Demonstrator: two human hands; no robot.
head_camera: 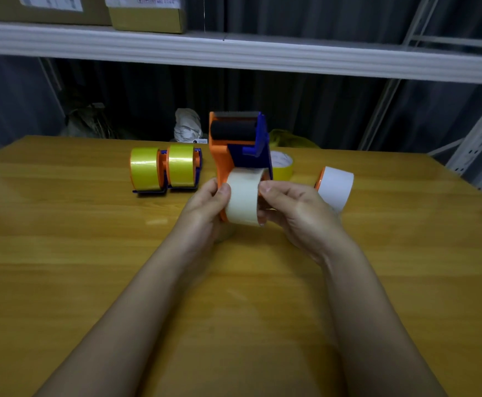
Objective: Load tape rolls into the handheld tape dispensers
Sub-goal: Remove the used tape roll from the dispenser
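Behind the dispenser (238, 144) both hands' fingers (218, 193) grasp, a yellow roll (284, 167) sits half hidden on the table (91, 253).

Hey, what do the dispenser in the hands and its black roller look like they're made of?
Dispenser: seemingly molded plastic in orange and blue, smooth, slightly glossy. Black roller: matte and soft-looking, probably foam or rubber; the picture can't settle which.
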